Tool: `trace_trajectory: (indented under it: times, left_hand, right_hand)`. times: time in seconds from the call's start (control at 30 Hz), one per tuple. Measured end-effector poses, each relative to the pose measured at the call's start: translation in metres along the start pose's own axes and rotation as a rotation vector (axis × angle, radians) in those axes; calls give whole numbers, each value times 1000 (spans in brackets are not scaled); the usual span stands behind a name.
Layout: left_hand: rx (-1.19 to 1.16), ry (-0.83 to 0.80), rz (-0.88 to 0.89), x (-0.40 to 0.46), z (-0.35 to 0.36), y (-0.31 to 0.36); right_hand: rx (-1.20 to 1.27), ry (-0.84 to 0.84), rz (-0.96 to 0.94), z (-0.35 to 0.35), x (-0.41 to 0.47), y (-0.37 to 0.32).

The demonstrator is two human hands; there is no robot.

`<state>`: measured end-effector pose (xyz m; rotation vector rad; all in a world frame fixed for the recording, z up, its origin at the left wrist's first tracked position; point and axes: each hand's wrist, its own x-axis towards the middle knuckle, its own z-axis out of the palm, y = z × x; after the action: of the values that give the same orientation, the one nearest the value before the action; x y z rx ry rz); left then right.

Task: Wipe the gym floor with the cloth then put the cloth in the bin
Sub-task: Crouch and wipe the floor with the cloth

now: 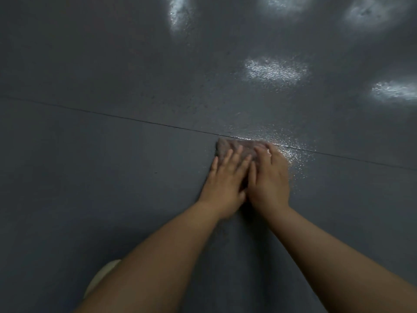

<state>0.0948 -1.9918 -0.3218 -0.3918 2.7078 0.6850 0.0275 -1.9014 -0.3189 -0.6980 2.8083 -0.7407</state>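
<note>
Brownish cloth [237, 148] lies flat on the dark gym floor [112, 177] by a seam [135, 120], its long axis across the view, pressed under both hands, left hand [225, 179] and right hand [269, 177] side by side with fingers straight; no bin or writing visible.

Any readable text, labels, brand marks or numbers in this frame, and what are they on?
None. The dark floor shows only a seam line and bright light reflections. The cloth under the left hand and right hand carries no visible tag or print.
</note>
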Motion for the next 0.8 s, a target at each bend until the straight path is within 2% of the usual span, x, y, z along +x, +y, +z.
trace_trajectory:
  times: [0.07, 0.1, 0.17, 0.23, 0.3, 0.4, 0.47, 0.57, 0.8]
  left_hand:
    - [-146, 183, -100, -10, -13, -11]
    - [-136, 246, -196, -15, -20, -16]
    - [-83, 192, -377, -29, -28, -22]
    - [-66, 149, -457, -38, -28, -28]
    - [-53, 136, -466, -41, -28, -26]
    - [-38, 110, -460, -41, -29, -15]
    - [0, 73, -443, -41, -27, -5]
    - [61, -14, -397, -43, -22, 6]
    - [82, -59, -382, -51, -15, 23]
  right_hand:
    - [-38, -87, -60, 13, -5, -7]
    - [-118, -149, -82, 20, -6, -12]
    - [-296, -238, -94, 31, -4, -28]
    - [-395, -303, -105, 38, 1, -39]
    - [-431, -360, -147, 43, 10, -37]
    - [-404, -289, -224, 35, 24, -27]
    - [-408, -315, -234, 27, 37, -13]
    - [-422, -275, -111, 6, 56, 22]
    - [-420, -128, 451, -52, 49, 120]
